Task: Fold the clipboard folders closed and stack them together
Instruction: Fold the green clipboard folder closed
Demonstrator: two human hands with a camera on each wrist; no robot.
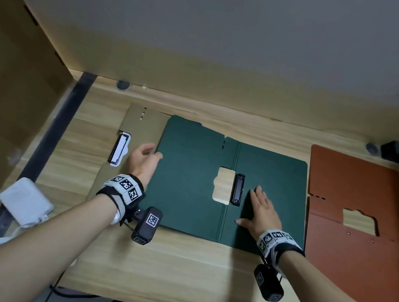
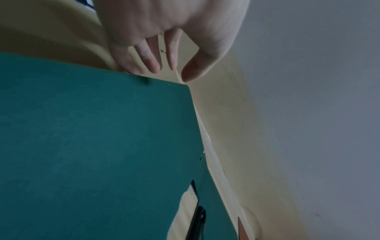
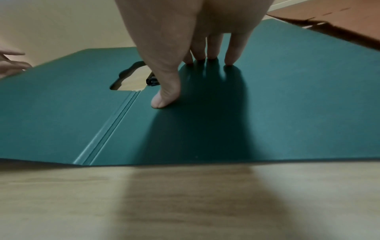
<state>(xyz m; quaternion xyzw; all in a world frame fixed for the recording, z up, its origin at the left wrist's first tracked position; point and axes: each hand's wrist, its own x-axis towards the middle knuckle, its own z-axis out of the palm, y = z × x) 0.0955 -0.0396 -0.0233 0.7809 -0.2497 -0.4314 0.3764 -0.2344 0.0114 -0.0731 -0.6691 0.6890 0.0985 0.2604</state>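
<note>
A: Currently, the green folder [image 1: 229, 187] is seen lying open on the desk [image 1: 175, 264], roughly at the middle, with its spine running from the far edge toward the near edge. A black clip [image 1: 237, 188] is mounted just right of the spine, beside a cut-out through which the wood is seen.

B: Hand states?

A: The right hand [image 1: 260, 212] is laid flat on the right panel, fingers straight and spread, thumb pressed down near the spine; nothing is gripped. The left hand [image 1: 143, 159] is held at the left edge of the left panel. Its fingers [image 2: 152, 63] are loosely extended, with the tips at or just behind that edge; a firm pinch is not shown. The left panel is seen slightly raised off the desk in the right wrist view.

B: Other folders?

A: A tan folder [image 1: 142, 126] is partly covered by the green one toward the desk's left edge; its white clip [image 1: 119, 149] is exposed. A brown folder [image 1: 353, 227] is laid open at the right edge, just beside the green one.

B: Surroundings?

A: A white box [image 1: 26, 200] is noted off the desk's left edge.
</note>
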